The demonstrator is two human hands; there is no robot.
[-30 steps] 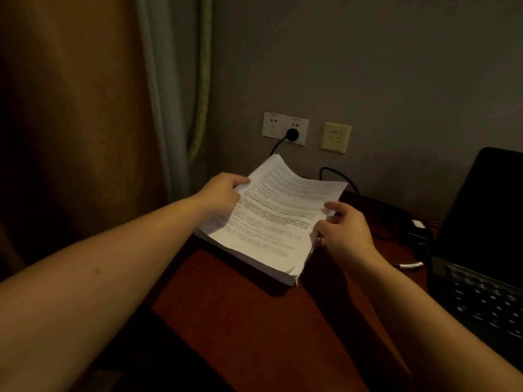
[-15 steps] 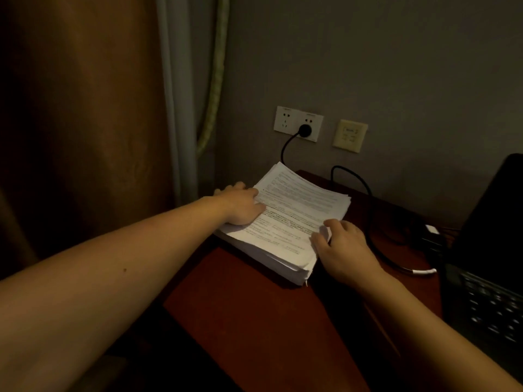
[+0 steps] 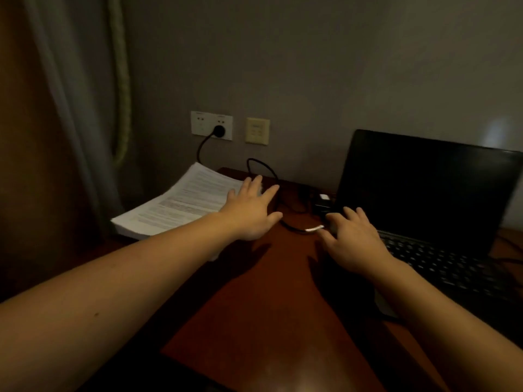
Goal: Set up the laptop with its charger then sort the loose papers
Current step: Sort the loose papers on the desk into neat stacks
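Observation:
A thick stack of printed papers (image 3: 181, 205) lies flat at the far left corner of the reddish desk (image 3: 268, 306). My left hand (image 3: 252, 210) hovers over the stack's right edge with fingers spread, holding nothing. My right hand (image 3: 353, 239) is spread flat beside the open black laptop (image 3: 430, 188), near its left front corner. The black charger cable (image 3: 294, 227) runs from a plug in the white wall socket (image 3: 212, 125) across the desk to the charger brick (image 3: 322, 205) by the laptop.
A beige switch plate (image 3: 257, 131) sits on the grey wall right of the socket. Curtains (image 3: 70, 114) hang at the left, past the desk's edge. Another cable (image 3: 506, 244) trails at the far right behind the laptop.
Both hands set the paper stack down at the desk's left corner and let go. They then moved right, away from it, as my view turned toward the laptop.

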